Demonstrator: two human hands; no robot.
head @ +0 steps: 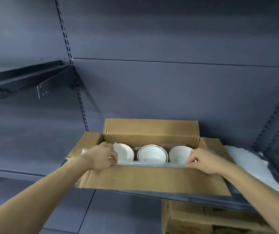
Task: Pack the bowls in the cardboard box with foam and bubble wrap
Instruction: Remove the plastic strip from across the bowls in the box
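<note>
My left hand [101, 156] and right hand [202, 160] pinch the bubble wrap [152, 163] at the cardboard box's [152, 179] six o'clock edge; I'd draw it evenly over the bowls [152, 153].

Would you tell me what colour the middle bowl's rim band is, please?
White middle bowl, with a thin dark, gold-looking rim band; head view.

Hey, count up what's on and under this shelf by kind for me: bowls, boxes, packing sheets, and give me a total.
Bowls: 3, left, middle, right, all in the open cardboard box
Cardboard boxes: 2, the open one and a second box under the shelf
Packing sheets: 2, clear bubble wrap pinched by the left hand and right hand, and white foam beside the box
Total: 7
</note>
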